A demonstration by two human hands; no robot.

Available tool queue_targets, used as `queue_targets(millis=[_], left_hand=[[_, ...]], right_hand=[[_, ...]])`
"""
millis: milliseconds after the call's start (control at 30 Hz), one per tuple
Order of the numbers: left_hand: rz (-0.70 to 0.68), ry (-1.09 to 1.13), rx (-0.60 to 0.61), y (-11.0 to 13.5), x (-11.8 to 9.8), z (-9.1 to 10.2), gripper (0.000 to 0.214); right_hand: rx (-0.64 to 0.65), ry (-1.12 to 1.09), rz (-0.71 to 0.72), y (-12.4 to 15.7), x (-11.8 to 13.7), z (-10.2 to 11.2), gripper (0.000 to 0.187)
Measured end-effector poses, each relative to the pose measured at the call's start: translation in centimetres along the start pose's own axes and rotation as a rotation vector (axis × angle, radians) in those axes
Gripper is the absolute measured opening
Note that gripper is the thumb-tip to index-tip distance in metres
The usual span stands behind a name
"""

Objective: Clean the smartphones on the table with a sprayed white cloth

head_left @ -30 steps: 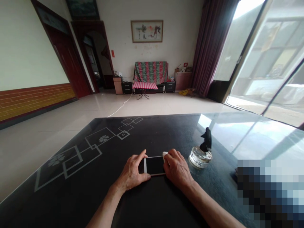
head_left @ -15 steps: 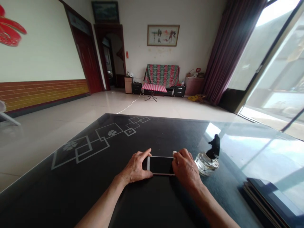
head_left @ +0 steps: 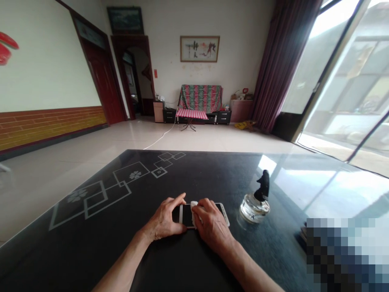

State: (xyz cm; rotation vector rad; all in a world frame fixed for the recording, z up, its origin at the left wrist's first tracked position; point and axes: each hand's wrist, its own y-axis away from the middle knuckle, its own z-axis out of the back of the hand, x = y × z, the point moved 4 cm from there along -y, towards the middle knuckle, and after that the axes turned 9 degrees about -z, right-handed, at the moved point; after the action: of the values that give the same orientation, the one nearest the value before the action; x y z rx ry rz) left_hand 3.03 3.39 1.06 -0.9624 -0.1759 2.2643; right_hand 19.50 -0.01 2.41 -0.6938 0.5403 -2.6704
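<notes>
A white-framed smartphone lies flat on the black tabletop, its dark screen facing up. My left hand grips its left end, thumb on the near edge and fingers on the far edge. My right hand is closed on a wad of white tissue and presses it against the middle of the screen. The phone's right end shows past my right knuckles. To the right of that hand stands a clear glass spray bottle with a black trigger head.
The glossy black table carries a grey pattern of squares and flowers at its left. A pixelated patch covers the lower right corner. Beyond the table are a tiled floor, a small folding table with a checked cloth, and a low cabinet.
My right hand has slid the tissue leftward from the phone's right end to the middle of the screen. My left hand keeps its hold. The view has turned slightly right.
</notes>
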Motion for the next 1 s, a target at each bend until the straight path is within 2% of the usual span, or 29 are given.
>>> queue_targets(millis=[200, 600, 800, 933, 1000], left_hand=[[0.009, -0.006, 0.020, 0.1, 0.3, 0.0, 0.090], [0.000, 0.017, 0.032, 0.0, 0.2, 0.1, 0.090], [-0.029, 0.011, 0.007, -0.1, 0.3, 0.0, 0.089], [-0.029, 0.012, -0.004, 0.0, 0.5, -0.1, 0.090], [-0.022, 0.014, -0.004, 0.0, 0.5, -0.2, 0.090]], right_hand=[[-0.054, 0.118, -0.118, -0.4, -1.0, 0.1, 0.016], [-0.076, 0.307, -0.265, 0.3, -4.1, 2.1, 0.017], [-0.055, 0.380, -0.286, 0.5, -4.6, 3.6, 0.019], [-0.045, 0.395, -0.238, 0.4, -3.7, 5.3, 0.020], [-0.040, 0.380, -0.200, -0.1, -2.9, 5.5, 0.021]])
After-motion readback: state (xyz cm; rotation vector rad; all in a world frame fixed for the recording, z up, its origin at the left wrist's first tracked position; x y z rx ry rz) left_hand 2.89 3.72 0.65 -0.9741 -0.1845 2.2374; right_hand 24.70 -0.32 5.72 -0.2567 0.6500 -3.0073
